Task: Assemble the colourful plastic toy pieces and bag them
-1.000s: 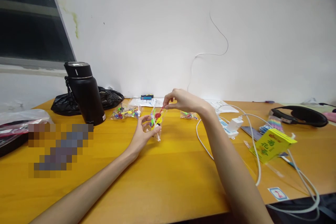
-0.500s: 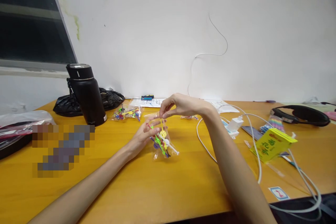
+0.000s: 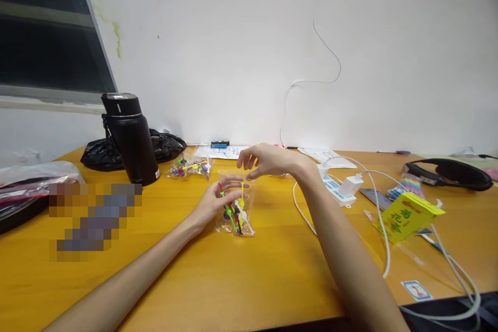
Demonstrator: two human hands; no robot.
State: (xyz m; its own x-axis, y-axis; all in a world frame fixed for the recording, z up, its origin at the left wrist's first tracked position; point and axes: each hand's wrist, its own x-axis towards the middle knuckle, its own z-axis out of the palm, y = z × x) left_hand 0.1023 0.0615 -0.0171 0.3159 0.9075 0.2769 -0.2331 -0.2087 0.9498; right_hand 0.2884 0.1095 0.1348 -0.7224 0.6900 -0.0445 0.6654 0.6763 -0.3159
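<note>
A clear plastic bag (image 3: 237, 220) of small coloured plastic pieces, in green, yellow, white, red and dark tones, is at the middle of the table. My left hand (image 3: 210, 202) grips it from the left, thumb in front and fingers behind. The bag's lower edge is at or close to the tabletop; I cannot tell whether it touches. Just above its top, my right hand (image 3: 268, 160) hangs with fingers curved and apart, holding nothing. A similar bag of coloured pieces (image 3: 190, 167) lies farther back to the left.
A black flask (image 3: 130, 140) stands at the left before a black plastic bag (image 3: 167, 144). A screwdriver (image 3: 220, 144) lies by the wall. On the right are a power strip (image 3: 340, 193), white cables, a yellow box (image 3: 408, 218) and a black visor-like item (image 3: 447, 174).
My right hand has let go of the bag's top, its fingers spreading apart. The bag has sunk a little and tilted in my left hand. The view has shifted slightly.
</note>
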